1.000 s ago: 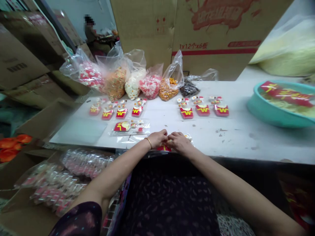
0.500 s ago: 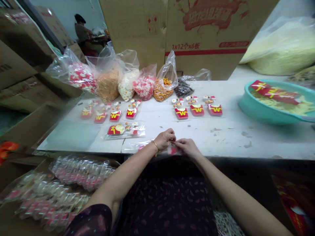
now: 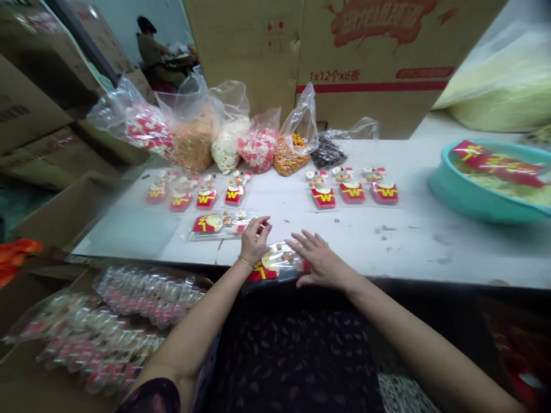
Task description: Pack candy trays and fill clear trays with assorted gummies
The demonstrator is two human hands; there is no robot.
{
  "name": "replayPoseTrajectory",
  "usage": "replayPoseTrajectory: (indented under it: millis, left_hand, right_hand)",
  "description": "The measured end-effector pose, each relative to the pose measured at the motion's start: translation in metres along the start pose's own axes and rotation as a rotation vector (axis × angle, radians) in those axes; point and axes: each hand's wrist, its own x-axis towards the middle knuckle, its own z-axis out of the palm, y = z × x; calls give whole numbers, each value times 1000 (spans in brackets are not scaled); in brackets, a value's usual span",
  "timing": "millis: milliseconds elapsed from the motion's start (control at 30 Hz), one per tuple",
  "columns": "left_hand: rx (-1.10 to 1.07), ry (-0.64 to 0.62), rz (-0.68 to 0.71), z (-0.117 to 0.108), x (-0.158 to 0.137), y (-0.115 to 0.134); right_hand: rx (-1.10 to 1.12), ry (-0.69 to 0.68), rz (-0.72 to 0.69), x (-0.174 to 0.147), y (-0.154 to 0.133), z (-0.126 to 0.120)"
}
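Note:
A clear plastic packet (image 3: 280, 261) lies at the table's front edge, showing a red fries-box piece with a yellow mark and small food-shaped pieces. My right hand (image 3: 321, 261) is spread over its right end, fingers apart and covering part of it. Above the packet's left end hovers my left hand (image 3: 255, 240), its fingers loosely bent with a gap to the thumb and nothing visible between them. Just left of that hand, a similar packet (image 3: 217, 223) lies sideways. Farther back, several upright-facing fries-box packets (image 3: 233, 194) form a row, with another group (image 3: 352, 192) to the right.
Bags of small pieces, one of them orange (image 3: 293, 158), line the back before a large carton (image 3: 365, 112). A teal basin (image 3: 477, 198) stands at right. Below left, an open box holds many filled packets (image 3: 103, 344). A person (image 3: 150, 49) sits in the far background.
My hands have come apart: the left moved left and up, the right opened out over the packet. More of the packet between them now shows. The view shifted slightly.

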Motion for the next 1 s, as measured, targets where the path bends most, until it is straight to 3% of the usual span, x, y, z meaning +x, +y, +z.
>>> replayPoseTrajectory:
  millis: [100,267,367,467,567,667,767,867,1000]
  left_hand:
    - [130,114,-5,-55,-5,-21]
    - [530,340,-230,-170,-18,-77]
    - [796,299,-352,-230,-21,-111]
    - [995,159,-439,-270,-13,-137]
    - [1068,-39,-505,-291,-4,-156]
    - [1056,-95,-524,-296,0,-166]
    - [1064,-29,-506,-291,1,-171]
    - [1091,-7,-482,-287,4,-174]
    - [1095,18,-489,-284,8,-168]
  right_hand:
    - [-124,-170,-121,17,-10,6]
    - [-71,-125,-160,53,-23,-5]
    - [-160,-11,-147,103,-46,-10]
    - [-231,5,-60,163,-72,3]
    - [-255,-82,-23,202,-86,24]
    - [-215,-126,-31,204,-72,34]
    - [-194,47,40,173,-23,23]
    - [-275,210,226,128,43,2]
    - [-416,84,402,79,102,-16]
